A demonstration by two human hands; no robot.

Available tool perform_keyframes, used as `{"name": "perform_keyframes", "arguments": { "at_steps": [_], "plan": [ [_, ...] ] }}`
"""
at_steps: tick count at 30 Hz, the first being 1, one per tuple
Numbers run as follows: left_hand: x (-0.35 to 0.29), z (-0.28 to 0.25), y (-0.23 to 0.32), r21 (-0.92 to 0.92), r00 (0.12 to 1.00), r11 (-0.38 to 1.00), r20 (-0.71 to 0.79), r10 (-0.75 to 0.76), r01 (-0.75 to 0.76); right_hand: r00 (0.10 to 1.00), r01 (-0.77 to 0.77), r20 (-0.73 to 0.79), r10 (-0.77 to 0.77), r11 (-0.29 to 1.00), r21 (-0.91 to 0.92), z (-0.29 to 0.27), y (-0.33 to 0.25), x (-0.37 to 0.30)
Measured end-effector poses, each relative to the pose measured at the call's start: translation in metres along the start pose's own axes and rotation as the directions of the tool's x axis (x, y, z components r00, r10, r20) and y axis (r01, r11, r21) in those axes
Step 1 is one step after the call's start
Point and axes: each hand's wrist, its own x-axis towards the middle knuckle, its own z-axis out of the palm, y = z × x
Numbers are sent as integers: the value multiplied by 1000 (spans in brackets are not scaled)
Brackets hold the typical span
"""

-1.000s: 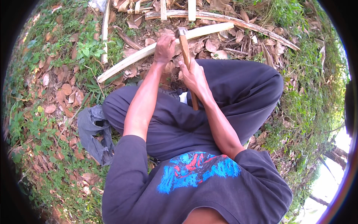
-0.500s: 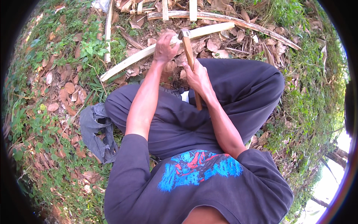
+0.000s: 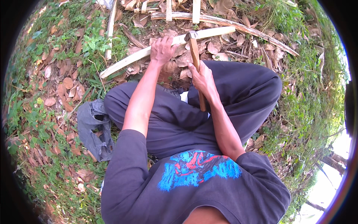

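grey cloth [image 3: 95, 128] lying crumpled on the ground beside the person's knee | dry brown leaves [image 3: 67, 84] scattering across green weeds [image 3: 91, 43] | long curved stick [image 3: 238, 28] lying at the top | short pale slats [image 3: 195, 9] showing beyond it | dark trousers [image 3: 242, 97] covering the crossed legs

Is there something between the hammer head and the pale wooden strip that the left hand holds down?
Nothing visible. The hammer in the right hand has its head right at the pale strip, beside the left hand; only dry leaves lie around.
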Motion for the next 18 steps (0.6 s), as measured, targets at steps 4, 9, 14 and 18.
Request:
{"name": "perform_keyframes", "arguments": {
  "at_steps": [4, 9, 14, 18],
  "plan": [
    [-1, -1, -2, -54, 1000, 999, -2, -2, 2, 1000, 15, -11, -15, 1000, -20, 4, -4, 2],
    [-7, 11, -8, -33, 1000, 999, 0, -2, 2, 986, 157, -55, -160, 986, -55, 6, -16, 3],
    [-10, 15, -8, 34, 1000, 999, 14, -7, 6, 995, 93, -16, -94, 995, -36, 5, -13, 8],
    [-4, 0, 0, 12, 994, 1000, 105, -29, 27, 989, 128, -60, -135, 986, -104, 12, 0, 20]
  ]
}}
